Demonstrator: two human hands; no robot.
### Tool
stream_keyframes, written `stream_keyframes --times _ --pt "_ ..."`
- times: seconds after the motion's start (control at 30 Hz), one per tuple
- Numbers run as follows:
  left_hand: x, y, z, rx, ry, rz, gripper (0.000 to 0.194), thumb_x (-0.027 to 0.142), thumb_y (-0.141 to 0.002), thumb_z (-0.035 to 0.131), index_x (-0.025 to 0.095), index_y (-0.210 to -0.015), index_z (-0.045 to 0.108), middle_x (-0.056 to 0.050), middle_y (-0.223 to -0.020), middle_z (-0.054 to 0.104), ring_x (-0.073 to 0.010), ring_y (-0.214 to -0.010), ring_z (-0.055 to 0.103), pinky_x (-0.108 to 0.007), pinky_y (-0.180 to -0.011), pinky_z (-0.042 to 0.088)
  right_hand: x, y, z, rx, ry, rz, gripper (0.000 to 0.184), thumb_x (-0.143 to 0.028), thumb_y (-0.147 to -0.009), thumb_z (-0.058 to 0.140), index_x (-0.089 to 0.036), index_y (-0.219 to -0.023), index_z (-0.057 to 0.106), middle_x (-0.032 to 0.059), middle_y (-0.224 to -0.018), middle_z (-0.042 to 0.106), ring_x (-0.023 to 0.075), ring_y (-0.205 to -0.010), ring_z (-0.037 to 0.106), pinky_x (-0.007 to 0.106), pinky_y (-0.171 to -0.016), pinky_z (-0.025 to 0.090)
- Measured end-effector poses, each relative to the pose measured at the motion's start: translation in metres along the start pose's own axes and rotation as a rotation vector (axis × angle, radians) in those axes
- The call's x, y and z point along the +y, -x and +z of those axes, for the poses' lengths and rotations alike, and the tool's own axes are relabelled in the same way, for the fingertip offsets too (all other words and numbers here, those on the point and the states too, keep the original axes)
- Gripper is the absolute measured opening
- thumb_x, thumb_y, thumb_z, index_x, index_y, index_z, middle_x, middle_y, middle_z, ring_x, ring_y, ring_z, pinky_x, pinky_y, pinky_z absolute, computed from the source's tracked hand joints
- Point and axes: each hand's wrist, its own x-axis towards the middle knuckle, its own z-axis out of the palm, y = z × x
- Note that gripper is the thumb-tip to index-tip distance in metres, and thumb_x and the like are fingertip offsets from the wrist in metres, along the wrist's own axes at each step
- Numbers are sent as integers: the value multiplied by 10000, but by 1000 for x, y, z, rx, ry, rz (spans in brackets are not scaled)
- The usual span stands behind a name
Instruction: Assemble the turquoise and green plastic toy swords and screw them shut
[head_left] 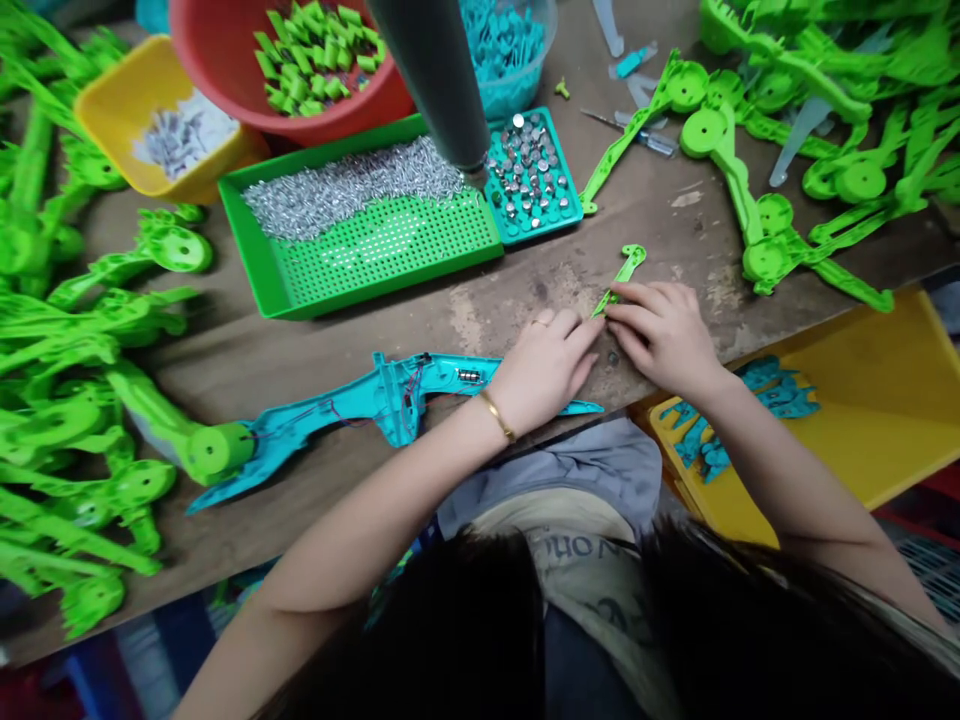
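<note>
Both my hands meet at a slim green plastic part (628,264) near the table's front edge. My left hand (551,355) pinches its lower end with the fingertips. From the other side, my right hand (664,330) grips its middle, and the fingers hide much of it. Under my left wrist lies a long blue plastic shell (352,395) with thin red and dark wires and small metal cells set in it. A round green housing (217,452) touches its left end.
A green perforated tray (390,265) holds many screws, beside a teal tray (579,208) of metal discs. Behind them stand a red bowl (217,95), a yellow tub (112,110) and a grey post (442,80). Green parts pile up left and right; a yellow bin (892,400) sits lower right.
</note>
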Motion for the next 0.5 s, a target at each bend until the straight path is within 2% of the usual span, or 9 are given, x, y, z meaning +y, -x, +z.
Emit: stream_keyframes --times 0.07,0.13,0.23,0.37,0.5 --pt "-3 14 -3 74 35 -22 360 268 -965 476 137 -1295 536 -124 -1138 609 -253 -1040 551 -385 -908 469 0 0 -2 14 -50 1 248 -325 -952 508 -228 -1121 661 72 -1286 660 246 -1125 571 433 -981 390" --pt "-5 30 -5 142 30 -56 311 284 -966 480 136 -1219 582 -123 -1125 618 -255 -1039 553 -383 -899 474 -2 1 -4 54 -96 5 239 -318 -950 513 -218 -1115 654 84 -1263 669 242 -1124 583 426 -980 398" --pt "-6 46 -5 189 9 -87 254 286 -962 492 145 -1130 621 -117 -1084 636 -254 -1016 559 -390 -884 475 -10 4 -6 112 -161 17 191 -293 -939 530 -224 -1060 660 85 -1203 688 237 -1094 597 424 -963 404" --pt "-5 49 -3 217 10 -113 230 274 -964 489 157 -1097 635 -108 -1057 648 -239 -979 568 -380 -851 474 -25 6 -3 112 -229 -11 150 -284 -923 562 -224 -1001 674 71 -1041 713 220 -996 606 400 -887 413" --pt "-4 40 1 211 14 -139 258 297 -967 483 136 -1096 638 -122 -1048 639 -247 -974 563 -378 -850 468 -34 3 7 118 -183 -37 155 -304 -930 563 -220 -990 678 59 -951 703 208 -933 603 382 -844 399"
